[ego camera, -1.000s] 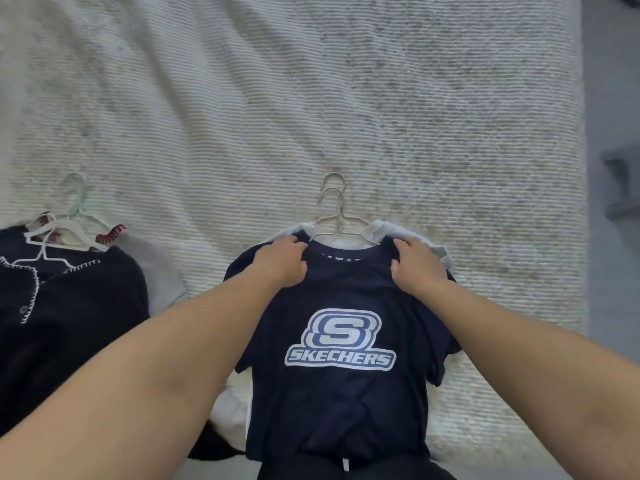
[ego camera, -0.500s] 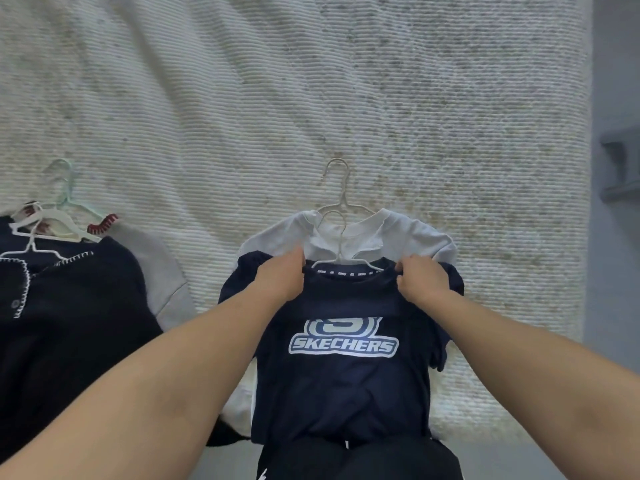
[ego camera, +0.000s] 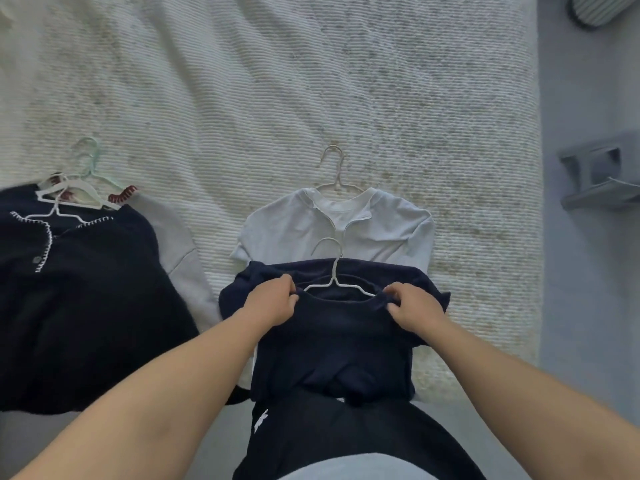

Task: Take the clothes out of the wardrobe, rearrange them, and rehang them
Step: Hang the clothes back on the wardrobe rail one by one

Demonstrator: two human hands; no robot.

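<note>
- Gripping the navy T-shirt (ego camera: 332,341) at both shoulders, the left hand (ego camera: 272,303) and the right hand (ego camera: 414,306) each curl their fingers round a bunch of fabric beside the neckline.
- The navy T-shirt lies on the ribbed white bedspread (ego camera: 277,98), its white wire hanger (ego camera: 332,275) partly out of the collar, with the hook resting over the garment beyond it.
- A white T-shirt (ego camera: 381,237) lies flat just beyond, on its own wire hanger (ego camera: 334,171); the navy hem end hangs toward the person over the bed edge.
- Judged step: separating the navy T-shirt from its hanger, or resettling it; the view does not settle which.
- To do it well, keep both grips level and close to the collar, so that the shoulder seams move together.
- Slide the fabric along one hanger arm at a time; pulling both sides at once would likely stretch the neckline.
- Keep the hook clear of the white T-shirt collar to avoid snagging.
- A dark cardigan with white stitching (ego camera: 69,271) lies well apart to the left, over a stack of plastic hangers (ego camera: 74,190); leave it undisturbed.
</note>
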